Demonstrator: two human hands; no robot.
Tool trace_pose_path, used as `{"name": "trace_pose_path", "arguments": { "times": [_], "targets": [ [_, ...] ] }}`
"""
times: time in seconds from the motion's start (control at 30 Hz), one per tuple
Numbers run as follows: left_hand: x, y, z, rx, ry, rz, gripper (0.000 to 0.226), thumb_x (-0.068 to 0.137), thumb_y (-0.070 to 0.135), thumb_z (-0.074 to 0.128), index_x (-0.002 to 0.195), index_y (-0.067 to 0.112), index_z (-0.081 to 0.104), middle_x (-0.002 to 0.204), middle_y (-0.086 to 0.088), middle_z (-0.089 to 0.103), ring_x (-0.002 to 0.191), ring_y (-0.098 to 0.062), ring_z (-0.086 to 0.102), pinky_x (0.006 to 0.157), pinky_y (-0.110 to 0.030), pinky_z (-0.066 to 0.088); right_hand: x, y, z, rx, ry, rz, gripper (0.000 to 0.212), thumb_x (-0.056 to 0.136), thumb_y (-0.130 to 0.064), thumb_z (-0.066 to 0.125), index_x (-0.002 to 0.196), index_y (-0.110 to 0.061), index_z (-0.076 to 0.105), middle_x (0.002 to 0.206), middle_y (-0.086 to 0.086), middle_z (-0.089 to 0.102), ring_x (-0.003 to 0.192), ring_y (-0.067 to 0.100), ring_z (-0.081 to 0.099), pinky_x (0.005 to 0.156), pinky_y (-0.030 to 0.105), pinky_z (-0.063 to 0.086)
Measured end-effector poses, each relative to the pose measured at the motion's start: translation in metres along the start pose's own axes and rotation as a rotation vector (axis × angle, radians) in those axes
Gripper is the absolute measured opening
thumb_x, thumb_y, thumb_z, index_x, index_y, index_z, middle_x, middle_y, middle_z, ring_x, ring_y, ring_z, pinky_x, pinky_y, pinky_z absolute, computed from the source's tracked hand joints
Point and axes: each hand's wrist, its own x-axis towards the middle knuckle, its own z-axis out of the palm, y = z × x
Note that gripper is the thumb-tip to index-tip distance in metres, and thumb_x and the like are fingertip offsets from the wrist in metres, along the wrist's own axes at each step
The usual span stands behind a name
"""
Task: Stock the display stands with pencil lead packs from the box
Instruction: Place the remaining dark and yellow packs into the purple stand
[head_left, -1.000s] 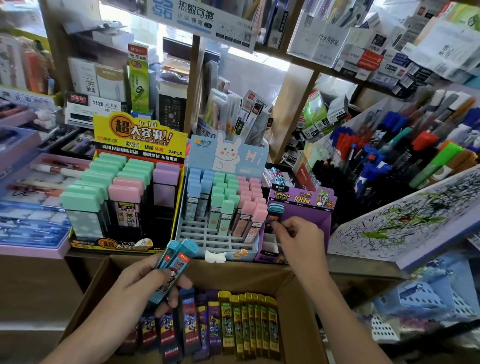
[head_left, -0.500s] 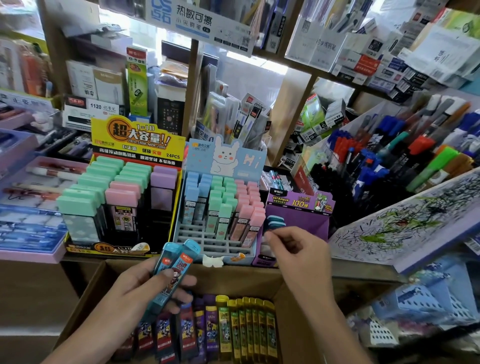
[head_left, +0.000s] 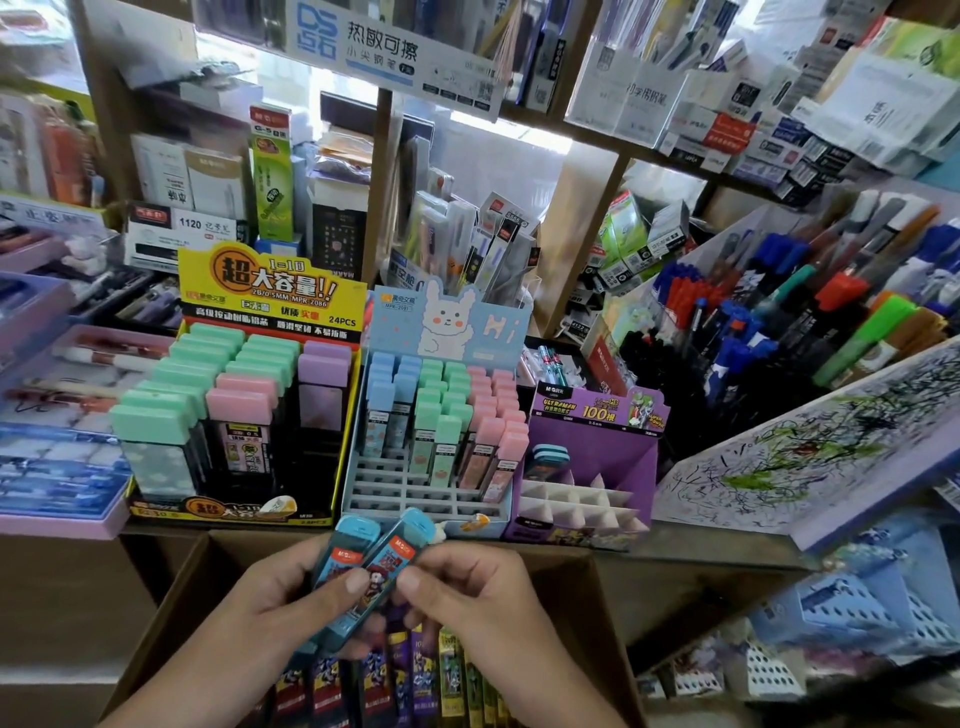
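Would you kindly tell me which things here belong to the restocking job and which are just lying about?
Job: blue lead packs, gripped by the left hand and pinched by the right hand; cardboard box with more packs; purple display stand, mostly unfilled.
Lying about: marker pens; scribbled pad; blue basket.

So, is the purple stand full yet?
No, nearly empty: the purple stand holds only a few teal-capped packs at its back left; the rest is bare.
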Motion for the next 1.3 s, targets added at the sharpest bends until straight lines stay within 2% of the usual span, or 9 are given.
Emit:
{"name": "trace_pose_path", "arguments": {
  "times": [0.1, 0.4, 0.57, 0.7, 0.83, 0.9, 1.03, 1.13, 1.3],
  "targets": [
    [0.001, -0.002, 0.0, 0.04, -0.042, -0.029, 0.033, 0.085, 0.025, 0.071, 0.117, 0.03, 0.075, 0.105, -0.017, 0.075, 0.094, -0.032, 0.075, 0.074, -0.038, 0.061, 0.0, 0.002, 0.0, 0.005, 0.005, 0.03, 0.005, 0.091, -0.016, 0.077, 0.088, -0.013, 0.078, 0.076, 0.003, 0.073, 0.066, 0.01, 0.066, 0.059, 0.023, 0.053],
    [0.004, -0.002, 0.002, 0.025, 0.01, -0.044, 0.027, 0.091, 0.024, 0.061, 0.112, 0.022, 0.078, 0.108, -0.016, 0.077, 0.101, -0.03, 0.075, 0.076, -0.033, 0.063, 0.005, 0.006, -0.002, 0.129, 0.048, 0.011, 0.018, 0.095, -0.007, 0.07, 0.108, 0.006, 0.069, 0.092, 0.021, 0.076, 0.069, 0.02, 0.069, 0.057, 0.026, 0.055],
    [0.006, -0.005, 0.002, -0.045, 0.164, -0.067, 0.02, 0.087, 0.019, 0.063, 0.089, 0.008, 0.079, 0.088, -0.023, 0.075, 0.08, -0.033, 0.077, 0.062, -0.034, 0.063, 0.003, 0.006, -0.016, 0.057, 0.097, -0.056, 0.012, 0.096, -0.013, 0.071, 0.107, -0.009, 0.073, 0.098, 0.014, 0.078, 0.077, 0.023, 0.073, 0.064, 0.028, 0.059],
    [0.003, 0.0, 0.002, -0.051, 0.159, -0.043, 0.026, 0.081, 0.024, 0.062, 0.092, 0.006, 0.077, 0.086, -0.026, 0.073, 0.073, -0.033, 0.074, 0.058, -0.035, 0.062, -0.002, -0.002, -0.033, -0.042, 0.169, -0.128, 0.014, 0.095, -0.019, 0.072, 0.101, -0.03, 0.078, 0.096, 0.006, 0.08, 0.077, 0.02, 0.074, 0.066, 0.027, 0.06],
    [0.003, 0.002, 0.003, -0.022, 0.19, -0.019, 0.026, 0.092, 0.018, 0.057, 0.102, -0.002, 0.071, 0.083, -0.026, 0.072, 0.066, -0.031, 0.071, 0.05, -0.032, 0.058, -0.009, -0.015, -0.055, -0.138, 0.291, -0.204, 0.014, 0.088, -0.03, 0.074, 0.098, -0.039, 0.078, 0.088, 0.004, 0.079, 0.073, 0.017, 0.073, 0.063, 0.022, 0.059],
    [0.002, 0.002, 0.003, -0.001, 0.202, -0.004, 0.024, 0.096, 0.015, 0.054, 0.104, -0.001, 0.07, 0.083, -0.026, 0.072, 0.067, -0.032, 0.071, 0.049, -0.031, 0.057, -0.012, -0.021, -0.069, -0.154, 0.368, -0.244, 0.015, 0.084, -0.033, 0.074, 0.097, -0.037, 0.078, 0.084, 0.005, 0.078, 0.071, 0.016, 0.072, 0.062, 0.022, 0.058],
    [0.003, 0.004, 0.004, 0.011, 0.208, -0.006, 0.023, 0.098, 0.016, 0.054, 0.105, 0.0, 0.07, 0.084, -0.026, 0.072, 0.07, -0.033, 0.071, 0.05, -0.032, 0.057, -0.01, -0.028, -0.098, -0.239, 0.483, -0.302, 0.014, 0.09, -0.015, 0.075, 0.093, -0.027, 0.079, 0.078, 0.002, 0.077, 0.066, 0.01, 0.072, 0.059, 0.018, 0.056],
    [0.003, 0.005, 0.004, 0.021, 0.207, 0.001, 0.023, 0.098, 0.015, 0.053, 0.104, 0.0, 0.07, 0.084, -0.026, 0.072, 0.07, -0.032, 0.071, 0.051, -0.032, 0.058, -0.003, -0.032, -0.113, -0.31, 0.545, -0.33, 0.016, 0.091, -0.013, 0.074, 0.091, -0.028, 0.077, 0.075, 0.0, 0.076, 0.063, 0.011, 0.071, 0.057, 0.018, 0.057],
    [0.002, 0.003, 0.003, 0.021, 0.203, 0.006, 0.023, 0.098, 0.016, 0.054, 0.105, 0.0, 0.069, 0.085, -0.027, 0.072, 0.07, -0.033, 0.071, 0.052, -0.033, 0.058, 0.015, -0.027, -0.124, -0.395, 0.587, -0.36, 0.015, 0.092, -0.013, 0.075, 0.087, -0.027, 0.076, 0.075, -0.005, 0.077, 0.07, 0.01, 0.073, 0.065, 0.019, 0.059]
  ]
}}
